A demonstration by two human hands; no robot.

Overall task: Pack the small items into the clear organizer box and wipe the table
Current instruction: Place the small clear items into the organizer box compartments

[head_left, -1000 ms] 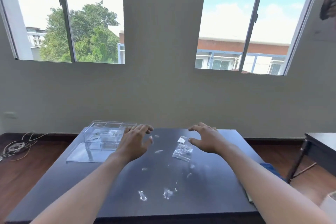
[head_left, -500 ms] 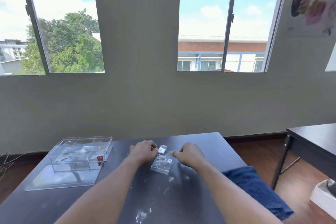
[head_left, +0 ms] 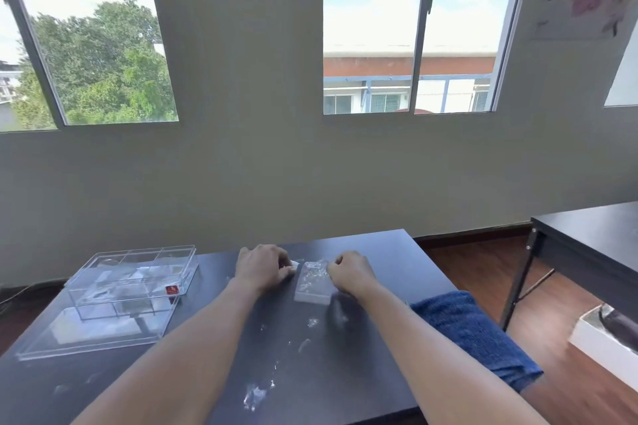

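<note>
A clear organizer box (head_left: pixel 133 281) with compartments stands at the back left of the dark table (head_left: pixel 345 373), on its flat clear lid (head_left: pixel 96 335). My left hand (head_left: pixel 264 267) lies with fingers curled and pinches a small white item (head_left: pixel 294 265) at its fingertips. Just right of it lies a clear plastic bag (head_left: pixel 312 283) of small items. My right hand (head_left: pixel 350 272) has its fingers curled on the bag's right edge near the top. Small clear scraps (head_left: pixel 255 395) lie scattered on the table nearer me.
A blue towel (head_left: pixel 473 328) hangs over the table's right edge. A second dark table (head_left: pixel 593 245) stands at the right over a wooden floor, with a white box (head_left: pixel 600 338) below it. A wall with windows is close behind.
Both hands came together from spread above the table onto the bag and white item. The view swung right and the towel came into sight.
</note>
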